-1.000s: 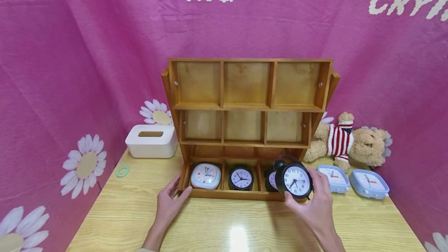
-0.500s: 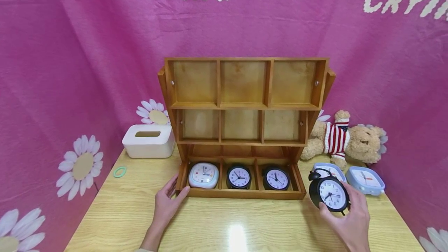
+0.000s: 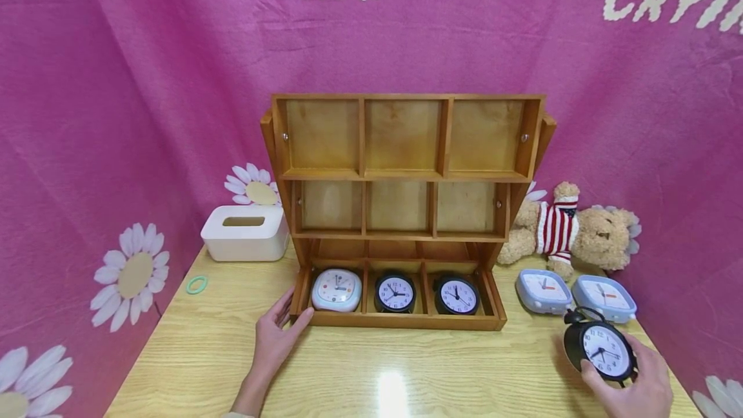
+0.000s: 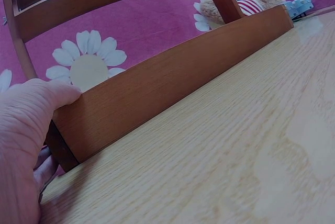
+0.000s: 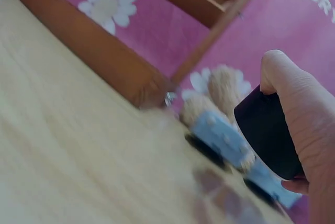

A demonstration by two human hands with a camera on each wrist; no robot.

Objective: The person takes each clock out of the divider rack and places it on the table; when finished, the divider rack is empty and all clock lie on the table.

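My right hand (image 3: 635, 382) grips a round black alarm clock (image 3: 606, 350) with bells on top, held tilted over the right side of the table. In the right wrist view, the thumb lies over the clock's dark body (image 5: 268, 132). At the lower left corner of a tiered wooden shelf (image 3: 400, 321), my left hand (image 3: 278, 337) holds on, its thumb on the front board (image 4: 172, 72) and its fingers round the side. The bottom tier bears a white-and-blue clock (image 3: 336, 289), a black clock (image 3: 395, 293) and another black clock (image 3: 456, 295), one per compartment.
Two light blue clocks, one nearer the shelf (image 3: 544, 290) and one further right (image 3: 605, 297), lie beyond my right hand. Behind them a teddy bear (image 3: 558, 228) lies sideways. A white tissue box (image 3: 246, 232) and a green ring (image 3: 197, 285) are at left.
My right hand has carried the black alarm clock from in front of the shelf's right compartment rightward and nearer to me, uncovering the clock there. My left hand has stayed at the shelf corner.
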